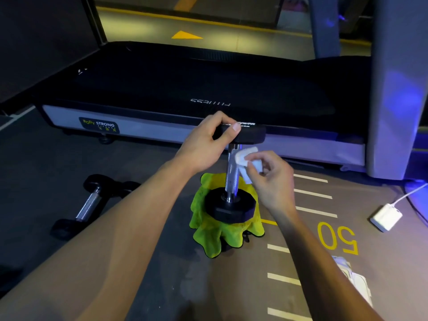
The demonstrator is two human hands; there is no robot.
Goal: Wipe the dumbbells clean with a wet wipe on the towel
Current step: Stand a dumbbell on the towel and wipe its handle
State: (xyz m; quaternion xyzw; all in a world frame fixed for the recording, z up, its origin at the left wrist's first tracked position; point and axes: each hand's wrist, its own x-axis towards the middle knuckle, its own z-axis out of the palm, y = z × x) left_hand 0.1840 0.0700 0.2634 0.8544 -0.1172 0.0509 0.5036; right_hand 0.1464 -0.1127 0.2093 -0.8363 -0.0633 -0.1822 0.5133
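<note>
Black dumbbell (232,181) stands upright on green towel (222,230), w/ the towel bunched on the floor. Left hand (205,144) curls over the dumbbell's top head, thumb on its rim. Right hand (269,179), just right of the dumbbell's knurled handle, pinches white wet wipe (249,162) against it. 2 dumbbells total: 2nd dumbbell (89,205) lies left of the towel, partly behind left forearm. Treadmill (199,89) behind; charger (385,217) well right. Towel's underside hidden.

This is a gym. A black treadmill (185,89) branded "BODY STRONG" spans 12 o'clock, a dumbbell (89,206) lies at 9 o'clock, and the floor's painted distance lines (312,195) with a yellow "50" (338,238) sit at 3 o'clock.
</note>
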